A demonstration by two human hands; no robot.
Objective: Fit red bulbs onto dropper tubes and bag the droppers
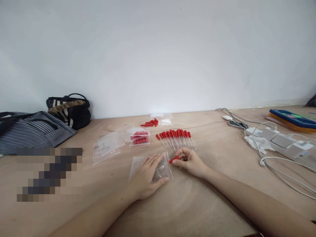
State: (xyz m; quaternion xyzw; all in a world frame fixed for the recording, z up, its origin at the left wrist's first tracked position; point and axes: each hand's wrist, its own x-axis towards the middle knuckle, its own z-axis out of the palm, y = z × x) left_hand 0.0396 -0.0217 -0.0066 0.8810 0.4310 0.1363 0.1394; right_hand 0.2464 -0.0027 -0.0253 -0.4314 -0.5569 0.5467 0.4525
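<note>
My left hand lies flat with fingers spread on a clear zip bag, pressing it to the table. The bag's red-striped mouth edge faces right. Between thumb and fingers, my right hand pinches a red rubber dropper bulb right at that edge. Whether a glass tube is joined to it I cannot tell. Just beyond my right hand, a row of glass droppers with red bulbs lies side by side, bulbs pointing away from me.
Left of the droppers are a bag of red bulbs and several flat zip bags. Loose red bulbs and a bag of clear tubes lie by the wall. Chargers and cables crowd the right; a striped bag sits left.
</note>
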